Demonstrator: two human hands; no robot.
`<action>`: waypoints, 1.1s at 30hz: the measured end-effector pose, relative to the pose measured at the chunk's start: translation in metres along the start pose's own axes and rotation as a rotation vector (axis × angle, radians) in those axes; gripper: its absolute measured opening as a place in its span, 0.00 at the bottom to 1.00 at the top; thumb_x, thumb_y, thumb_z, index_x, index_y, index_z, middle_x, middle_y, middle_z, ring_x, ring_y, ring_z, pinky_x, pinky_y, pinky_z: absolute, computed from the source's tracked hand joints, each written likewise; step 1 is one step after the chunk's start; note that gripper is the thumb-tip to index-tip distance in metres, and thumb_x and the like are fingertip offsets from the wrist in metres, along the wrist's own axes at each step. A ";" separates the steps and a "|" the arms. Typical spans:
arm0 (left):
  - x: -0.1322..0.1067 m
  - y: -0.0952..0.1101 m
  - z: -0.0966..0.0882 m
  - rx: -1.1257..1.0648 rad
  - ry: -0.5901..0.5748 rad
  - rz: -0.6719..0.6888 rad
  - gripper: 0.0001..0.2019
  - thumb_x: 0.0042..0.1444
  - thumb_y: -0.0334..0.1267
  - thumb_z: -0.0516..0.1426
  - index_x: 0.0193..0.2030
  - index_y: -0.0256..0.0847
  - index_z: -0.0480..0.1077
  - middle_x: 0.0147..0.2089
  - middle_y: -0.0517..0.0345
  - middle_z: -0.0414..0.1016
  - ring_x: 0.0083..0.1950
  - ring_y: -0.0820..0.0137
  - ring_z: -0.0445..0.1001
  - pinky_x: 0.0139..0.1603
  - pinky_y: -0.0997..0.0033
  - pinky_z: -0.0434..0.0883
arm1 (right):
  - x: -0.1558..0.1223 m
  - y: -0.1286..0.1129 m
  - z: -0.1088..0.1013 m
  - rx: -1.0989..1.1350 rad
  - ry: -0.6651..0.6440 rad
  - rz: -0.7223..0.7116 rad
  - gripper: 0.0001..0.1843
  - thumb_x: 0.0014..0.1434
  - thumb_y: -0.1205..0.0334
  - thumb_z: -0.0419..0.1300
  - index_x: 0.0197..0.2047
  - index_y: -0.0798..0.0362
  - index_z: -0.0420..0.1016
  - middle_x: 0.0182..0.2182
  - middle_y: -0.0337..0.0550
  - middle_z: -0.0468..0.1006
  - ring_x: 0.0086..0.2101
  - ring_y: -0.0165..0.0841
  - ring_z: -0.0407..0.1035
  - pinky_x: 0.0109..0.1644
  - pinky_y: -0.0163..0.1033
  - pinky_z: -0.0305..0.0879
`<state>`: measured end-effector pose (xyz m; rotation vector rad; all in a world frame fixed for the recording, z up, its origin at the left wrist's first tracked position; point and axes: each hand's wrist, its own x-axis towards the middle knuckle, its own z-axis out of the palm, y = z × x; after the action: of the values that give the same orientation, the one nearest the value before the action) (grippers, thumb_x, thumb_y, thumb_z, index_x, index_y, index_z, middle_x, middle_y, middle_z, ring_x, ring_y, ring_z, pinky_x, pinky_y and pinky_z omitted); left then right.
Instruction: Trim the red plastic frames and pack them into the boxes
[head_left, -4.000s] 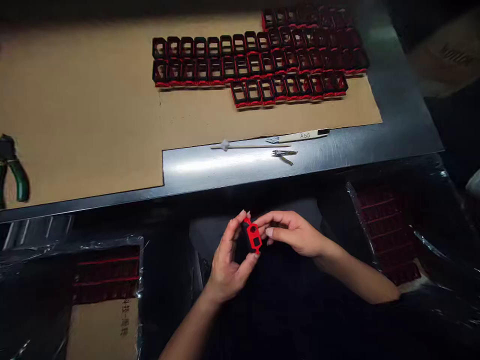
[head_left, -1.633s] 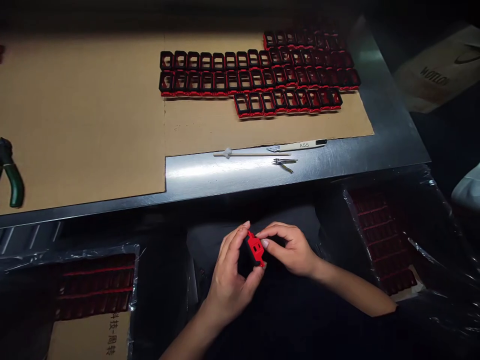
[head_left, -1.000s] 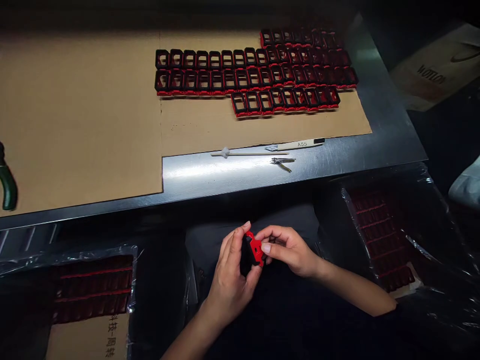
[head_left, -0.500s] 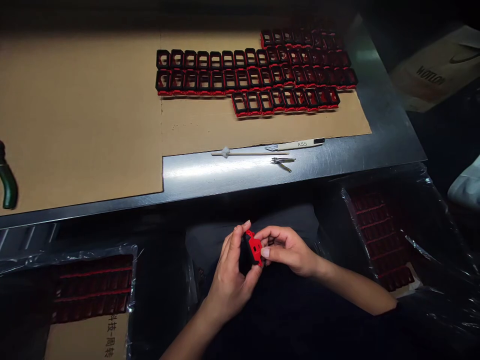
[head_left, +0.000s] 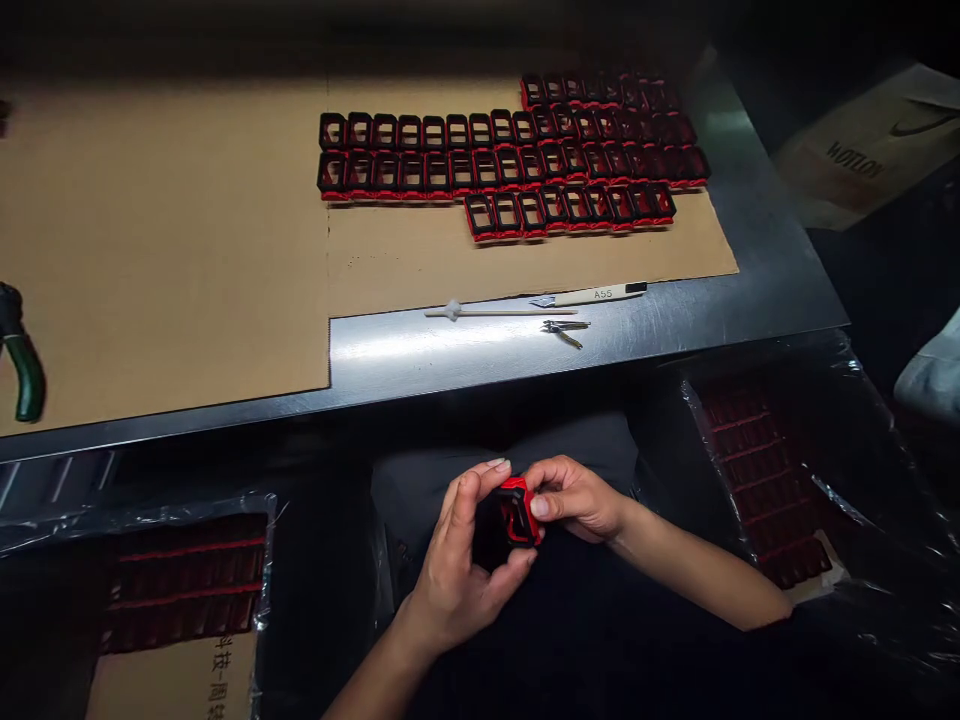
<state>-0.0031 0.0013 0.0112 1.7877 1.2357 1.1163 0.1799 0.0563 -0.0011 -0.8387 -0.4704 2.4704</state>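
Note:
Over my lap, both hands are on one small red and black plastic frame [head_left: 519,512]. Its open black face is turned partly up, and red shows along its right side. My left hand [head_left: 461,565] grips it with fingers at the top edge and the thumb at the bottom. My right hand [head_left: 576,500] pinches its upper right side between thumb and forefinger. On the cardboard sheet [head_left: 187,250] above stand several rows of like red and black frames [head_left: 450,175].
A craft knife [head_left: 600,294], a thin stick with white fluff [head_left: 502,312] and small tweezers [head_left: 566,328] lie by the metal table's edge [head_left: 675,325]. A green-handled tool [head_left: 28,380] is at far left. Plastic-lined boxes of frames stand left [head_left: 187,595] and right [head_left: 769,480].
The frame has been turned in my hands, so its open black side shows instead of the red face. My right hand has shifted slightly with it.

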 end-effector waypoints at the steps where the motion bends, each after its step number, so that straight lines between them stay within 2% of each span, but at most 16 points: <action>1: -0.001 0.000 0.000 -0.053 0.005 -0.018 0.46 0.60 0.35 0.61 0.76 0.42 0.35 0.61 0.38 0.71 0.64 0.58 0.69 0.61 0.47 0.72 | 0.001 0.003 -0.003 0.053 -0.024 0.024 0.19 0.47 0.56 0.77 0.32 0.58 0.76 0.24 0.39 0.80 0.21 0.25 0.71 0.25 0.28 0.68; 4: -0.002 0.002 0.001 -0.163 -0.007 -0.042 0.49 0.59 0.43 0.63 0.76 0.42 0.34 0.63 0.37 0.69 0.64 0.57 0.70 0.62 0.49 0.72 | 0.003 0.012 -0.005 0.187 -0.085 0.089 0.21 0.48 0.52 0.76 0.35 0.57 0.74 0.23 0.37 0.77 0.21 0.26 0.70 0.21 0.28 0.66; 7: 0.000 0.003 0.003 -0.156 -0.029 -0.104 0.51 0.56 0.44 0.65 0.76 0.45 0.34 0.65 0.38 0.68 0.64 0.56 0.71 0.64 0.49 0.70 | 0.004 0.014 0.000 0.295 -0.102 0.117 0.21 0.48 0.52 0.76 0.36 0.57 0.74 0.23 0.36 0.76 0.22 0.26 0.69 0.22 0.29 0.67; 10: 0.002 0.002 0.004 -0.112 -0.014 -0.236 0.47 0.56 0.42 0.65 0.75 0.49 0.42 0.65 0.43 0.69 0.64 0.55 0.71 0.65 0.47 0.68 | 0.004 0.011 0.009 0.308 -0.007 0.093 0.20 0.49 0.55 0.76 0.35 0.57 0.74 0.23 0.37 0.76 0.23 0.25 0.69 0.26 0.28 0.68; 13: 0.002 -0.001 0.003 -0.100 -0.027 -0.344 0.40 0.55 0.44 0.66 0.71 0.50 0.54 0.64 0.46 0.71 0.64 0.55 0.71 0.65 0.48 0.69 | 0.004 0.004 0.015 0.221 0.108 0.037 0.19 0.50 0.55 0.75 0.34 0.57 0.73 0.22 0.36 0.76 0.20 0.24 0.67 0.24 0.28 0.66; 16: 0.000 -0.003 0.002 -0.124 -0.046 -0.428 0.36 0.54 0.45 0.67 0.68 0.49 0.60 0.63 0.48 0.71 0.64 0.55 0.71 0.65 0.49 0.70 | 0.003 -0.004 0.018 0.115 0.171 0.030 0.19 0.49 0.55 0.76 0.32 0.57 0.72 0.21 0.36 0.76 0.19 0.22 0.66 0.22 0.27 0.65; 24: -0.005 -0.006 0.006 -0.240 -0.081 -0.539 0.36 0.53 0.43 0.66 0.68 0.48 0.59 0.66 0.46 0.69 0.66 0.53 0.69 0.69 0.45 0.64 | 0.000 -0.013 0.025 -0.045 0.233 0.031 0.21 0.47 0.52 0.76 0.33 0.57 0.74 0.22 0.35 0.76 0.19 0.21 0.66 0.23 0.26 0.66; 28: -0.008 -0.009 0.008 -0.256 -0.098 -0.595 0.38 0.53 0.43 0.67 0.68 0.45 0.58 0.66 0.43 0.68 0.66 0.52 0.69 0.69 0.43 0.63 | -0.001 -0.013 0.025 -0.056 0.243 0.039 0.21 0.47 0.52 0.76 0.32 0.57 0.73 0.22 0.36 0.77 0.18 0.21 0.66 0.23 0.26 0.65; 33: -0.008 -0.007 0.007 -0.247 -0.075 -0.553 0.37 0.53 0.42 0.66 0.68 0.46 0.59 0.65 0.45 0.69 0.65 0.52 0.69 0.69 0.44 0.63 | -0.001 -0.011 0.022 0.017 0.223 0.078 0.21 0.46 0.52 0.77 0.30 0.57 0.72 0.21 0.35 0.76 0.18 0.21 0.65 0.22 0.26 0.64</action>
<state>-0.0002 -0.0047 0.0003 1.1881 1.3657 0.8278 0.1701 0.0615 0.0204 -1.1294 -0.3425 2.4079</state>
